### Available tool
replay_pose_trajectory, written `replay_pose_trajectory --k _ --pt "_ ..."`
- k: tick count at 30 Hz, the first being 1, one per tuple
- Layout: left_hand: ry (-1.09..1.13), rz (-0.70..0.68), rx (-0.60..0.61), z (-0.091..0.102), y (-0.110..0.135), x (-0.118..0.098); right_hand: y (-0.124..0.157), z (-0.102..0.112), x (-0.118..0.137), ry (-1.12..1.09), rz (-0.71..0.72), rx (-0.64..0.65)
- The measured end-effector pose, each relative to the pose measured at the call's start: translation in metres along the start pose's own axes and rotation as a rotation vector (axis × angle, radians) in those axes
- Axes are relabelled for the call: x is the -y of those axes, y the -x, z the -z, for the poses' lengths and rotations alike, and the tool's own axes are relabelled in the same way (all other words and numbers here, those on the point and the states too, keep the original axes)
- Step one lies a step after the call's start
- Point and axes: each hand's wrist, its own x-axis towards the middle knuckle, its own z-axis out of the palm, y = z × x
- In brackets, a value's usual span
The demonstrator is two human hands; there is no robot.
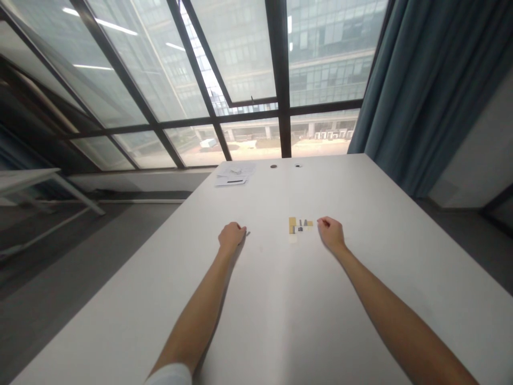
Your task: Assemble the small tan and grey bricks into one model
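My left hand (pixel 231 235) rests on the white table (pixel 264 289), its fingers curled closed. A small, thin grey piece (pixel 248 233) shows right by its thumb side; I cannot tell whether the fingers grip it. To the right, my right hand (pixel 331 233) is also closed on the tabletop, and what it holds, if anything, is hidden. Just left of that hand lies a group of small flat items: a yellowish-tan piece (pixel 292 221), a smaller tan piece (pixel 310 223), a pale square (pixel 293 239), a tiny black item (pixel 300 229) and several little grey bits (pixel 305 222).
Papers (pixel 232 174) with a dark strip lie at the table's far left corner. Two round dark spots, one (pixel 273 166) left of the other (pixel 297 166), mark the far edge. Windows stand beyond, a blue curtain (pixel 417 96) at right, another table (pixel 32 179) at left.
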Motion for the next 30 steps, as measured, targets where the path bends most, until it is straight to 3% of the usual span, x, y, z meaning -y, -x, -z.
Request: replay_pose_trajectory --k 20,25,30 --pt "-0.007 -0.078 0.032 0.003 -0.006 0.004 0.0 0.0 -0.001 -0.014 0.008 -0.004" --pt "0.01 -0.176 0.039 0.017 0.004 -0.01 0.0 -0.001 -0.002 -0.029 0.031 -0.016" --pt "0.06 -0.352 -0.001 0.024 0.027 -0.037 0.002 -0.001 0.001 -0.02 0.059 -0.012"
